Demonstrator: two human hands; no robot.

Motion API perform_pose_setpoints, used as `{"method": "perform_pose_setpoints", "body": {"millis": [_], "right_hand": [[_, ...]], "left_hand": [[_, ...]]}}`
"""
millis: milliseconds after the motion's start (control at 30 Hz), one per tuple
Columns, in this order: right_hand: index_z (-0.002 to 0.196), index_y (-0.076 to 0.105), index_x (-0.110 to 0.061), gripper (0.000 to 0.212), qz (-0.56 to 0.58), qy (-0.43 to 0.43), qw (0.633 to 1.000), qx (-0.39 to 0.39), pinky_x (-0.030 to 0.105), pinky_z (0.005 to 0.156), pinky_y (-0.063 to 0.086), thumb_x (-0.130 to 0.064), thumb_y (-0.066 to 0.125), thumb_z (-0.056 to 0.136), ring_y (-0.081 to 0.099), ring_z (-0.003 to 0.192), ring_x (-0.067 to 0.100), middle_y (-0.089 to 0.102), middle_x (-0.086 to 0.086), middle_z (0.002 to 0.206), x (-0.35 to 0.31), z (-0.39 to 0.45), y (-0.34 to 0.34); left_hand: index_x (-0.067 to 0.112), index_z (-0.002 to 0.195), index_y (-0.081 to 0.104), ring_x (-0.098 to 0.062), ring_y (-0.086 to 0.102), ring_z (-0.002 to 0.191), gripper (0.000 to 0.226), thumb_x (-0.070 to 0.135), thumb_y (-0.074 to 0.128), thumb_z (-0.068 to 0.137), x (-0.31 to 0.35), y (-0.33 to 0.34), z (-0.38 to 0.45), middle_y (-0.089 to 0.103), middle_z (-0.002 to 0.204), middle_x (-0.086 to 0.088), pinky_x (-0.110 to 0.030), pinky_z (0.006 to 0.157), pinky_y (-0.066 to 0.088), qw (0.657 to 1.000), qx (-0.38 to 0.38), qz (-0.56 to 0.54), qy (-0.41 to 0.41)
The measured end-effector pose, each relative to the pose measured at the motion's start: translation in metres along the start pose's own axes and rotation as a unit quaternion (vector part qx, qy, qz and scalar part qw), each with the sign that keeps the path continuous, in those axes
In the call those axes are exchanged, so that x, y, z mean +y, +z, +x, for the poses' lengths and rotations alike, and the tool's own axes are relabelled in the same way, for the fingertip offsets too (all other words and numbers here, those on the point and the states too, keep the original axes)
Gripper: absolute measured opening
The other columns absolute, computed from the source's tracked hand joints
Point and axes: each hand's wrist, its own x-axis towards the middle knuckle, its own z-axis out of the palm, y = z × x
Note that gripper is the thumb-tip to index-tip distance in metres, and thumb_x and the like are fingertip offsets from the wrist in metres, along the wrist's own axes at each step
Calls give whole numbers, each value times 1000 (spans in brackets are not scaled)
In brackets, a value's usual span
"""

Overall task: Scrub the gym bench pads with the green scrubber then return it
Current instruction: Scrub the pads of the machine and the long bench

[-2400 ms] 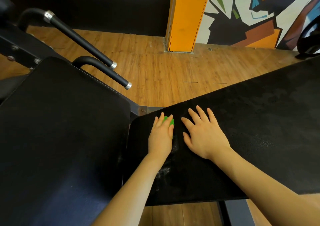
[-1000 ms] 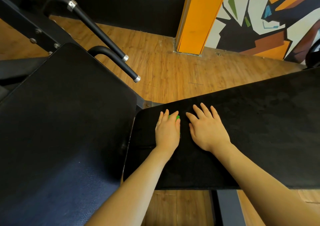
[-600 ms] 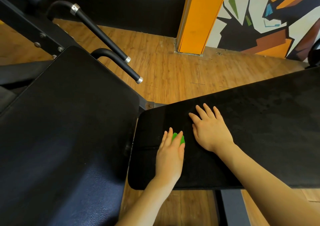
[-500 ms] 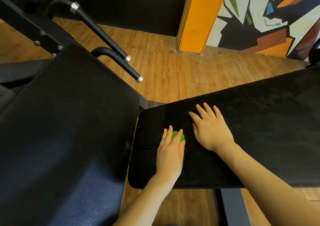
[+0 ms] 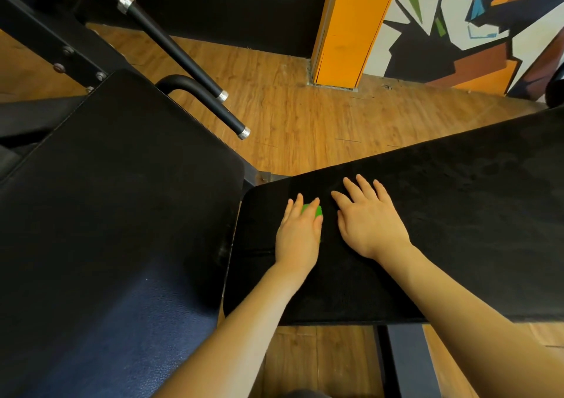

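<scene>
The green scrubber (image 5: 312,210) lies on the long black bench pad (image 5: 457,208), near the pad's left end. My left hand (image 5: 298,236) lies flat on top of it with straight fingers, so only a green edge shows at the fingertips. Just to its right, my right hand (image 5: 367,221) rests palm down on the same pad with fingers spread. A second, wider black pad (image 5: 106,202) fills the left of the view.
Two black handle bars with metal caps (image 5: 195,92) stick out behind the wide pad over the wooden floor (image 5: 305,116). An orange pillar (image 5: 351,25) and a painted wall stand at the back. A dark frame leg (image 5: 406,364) runs under the long pad.
My left hand slid the scrubber toward me along the pad about half a second ago and has now pushed it forward again. My right hand has stayed in place on the pad.
</scene>
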Motion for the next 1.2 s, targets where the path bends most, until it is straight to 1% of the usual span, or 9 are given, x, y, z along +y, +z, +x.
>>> {"method": "perform_pose_setpoints", "body": {"millis": [133,267,500,600,700,833,1000,1100,1200], "right_hand": [[154,25,-23,51,-2,-3,1000,-4,47,122,1,-36,27,104,2,151,29,14,10,163,0,0,-1],[154,26,-23,51,1,-5,1000,-1,47,122,2,-36,28,104,3,151,30,15,10,163,0,0,0],[154,26,-22,51,0,-5,1000,1,48,122,3,-35,28,104,4,151,30,15,11,163,0,0,0],[154,26,-23,51,-7,-2,1000,2,48,123,4,-35,28,104,4,151,30,15,10,163,-1,-1,0],[153,26,-23,51,-12,-1,1000,3,48,122,5,-35,28,104,5,151,30,16,10,163,-1,0,1],[153,27,-23,50,-6,-1,1000,4,47,122,4,-35,28,104,5,151,29,16,10,162,-1,0,1],[153,26,-23,50,-5,-2,1000,5,47,122,3,-35,28,105,5,151,29,16,10,162,0,0,2],[154,26,-23,51,-6,-5,1000,3,47,121,2,-35,28,105,4,151,30,16,10,163,1,0,2],[154,26,-23,50,-3,-7,1000,4,47,121,2,-35,27,105,5,151,30,16,10,162,1,-2,2]], "left_hand": [[31,150,29,-12,3,149,48,31,39,104,-1,0,-40,13,162,2,-34,119,24,1000,-20,-6,19],[33,149,32,-9,1,149,47,31,41,103,-4,3,-66,13,162,6,-38,119,26,999,-18,-19,25],[29,148,36,-12,4,149,45,30,42,103,0,7,-33,17,161,1,-37,119,21,999,16,-26,20],[29,148,35,-16,4,150,45,30,40,104,2,6,-8,17,162,-1,-44,119,23,1000,19,-10,7],[27,149,35,-17,7,150,44,29,39,104,3,6,3,20,161,-3,-42,119,24,1000,18,3,-3],[27,149,34,-17,11,149,45,29,39,104,1,3,-5,22,160,-3,-43,117,28,1000,2,9,7],[31,150,29,-12,4,149,47,30,39,104,-1,3,-41,14,162,2,-39,118,27,1000,-15,7,6],[34,150,28,-8,1,149,48,36,36,103,-5,4,-67,12,162,6,-40,118,27,1000,-23,-4,10],[34,149,30,-6,0,148,59,52,22,94,-9,3,-80,13,162,8,-39,119,25,999,-25,-16,21]]}}
